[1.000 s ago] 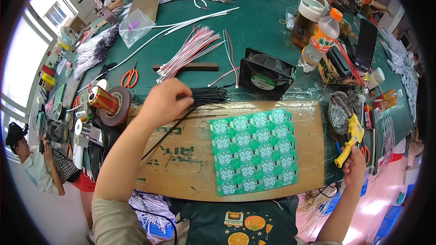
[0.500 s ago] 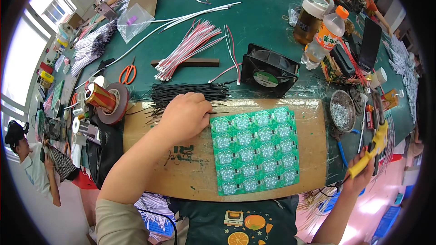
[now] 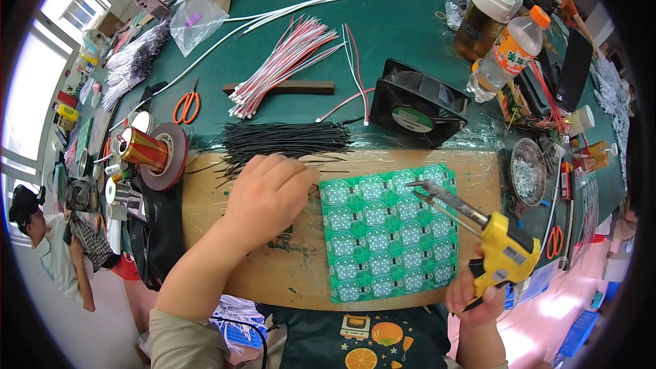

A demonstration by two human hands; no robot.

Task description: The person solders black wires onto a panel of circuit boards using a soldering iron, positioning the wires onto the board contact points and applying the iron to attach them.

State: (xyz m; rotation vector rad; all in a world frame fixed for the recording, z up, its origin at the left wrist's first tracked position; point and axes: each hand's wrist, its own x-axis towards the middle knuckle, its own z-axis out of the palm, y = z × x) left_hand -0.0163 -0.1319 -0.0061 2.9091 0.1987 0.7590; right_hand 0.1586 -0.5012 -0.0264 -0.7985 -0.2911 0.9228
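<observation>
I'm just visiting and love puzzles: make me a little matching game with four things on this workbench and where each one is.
Things:
1. yellow-and-black gun-shaped tool
2. sheet of green circuit boards
3. bundle of black wires
4. black fan

Places:
A. right of the red-and-white wires
B. gripped in the right hand
C. just beyond the left hand
D. flat on brown cardboard

Pairs: 1-B, 2-D, 3-C, 4-A

The soldering gun (image 3: pixel 507 253) is yellow-and-black, the circuit board (image 3: pixel 389 236) green-and-white.
</observation>
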